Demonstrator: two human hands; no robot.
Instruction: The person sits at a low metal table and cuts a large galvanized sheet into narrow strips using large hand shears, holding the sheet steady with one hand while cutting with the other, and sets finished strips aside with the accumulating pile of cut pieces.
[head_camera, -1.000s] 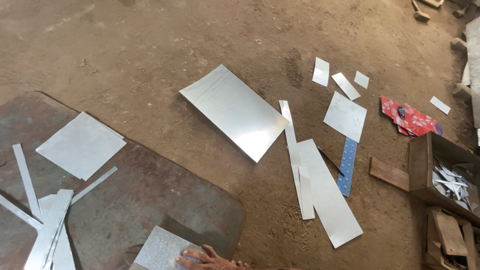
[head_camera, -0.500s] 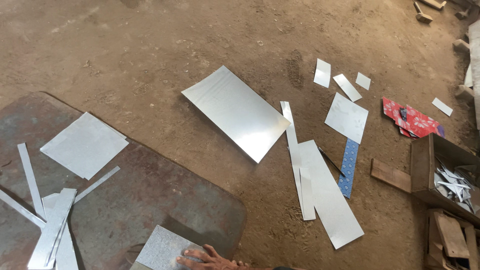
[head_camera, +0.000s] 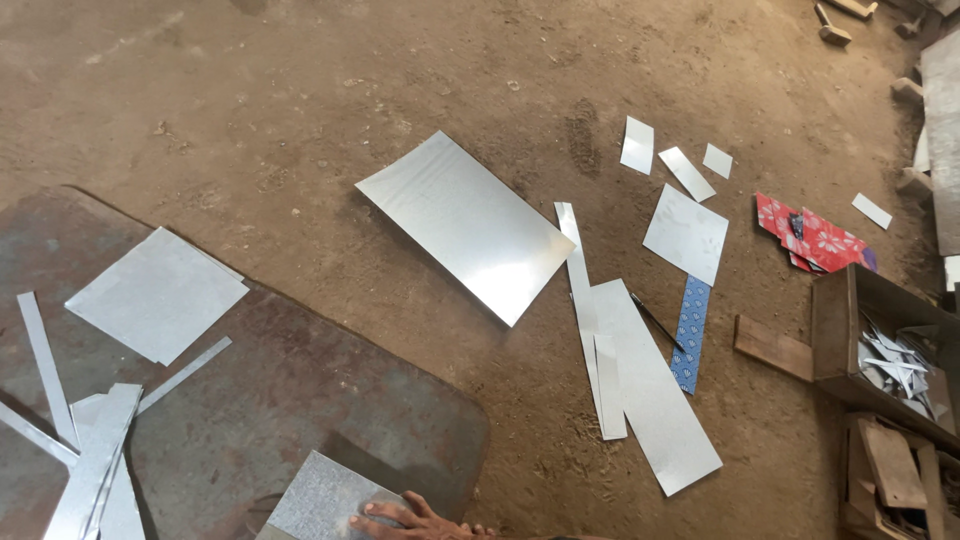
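Observation:
At the bottom edge my left hand (head_camera: 405, 518) lies flat, fingers spread and pointing left, on a small grey speckled metal sheet (head_camera: 315, 500). That sheet rests on a large rusty steel plate (head_camera: 300, 400) on the ground. The hand grips nothing. My right hand is out of view.
A square sheet (head_camera: 155, 295) and several cut strips (head_camera: 90, 460) lie on the plate's left part. On the dirt floor are a big shiny sheet (head_camera: 465, 225), long offcuts (head_camera: 640, 385), small pieces (head_camera: 685, 235), a blue perforated strip (head_camera: 690, 335), red patterned cloth (head_camera: 815, 240) and a wooden box of scraps (head_camera: 890, 350).
The hand stays on the small sheet. The view has drifted slightly, nothing else moved.

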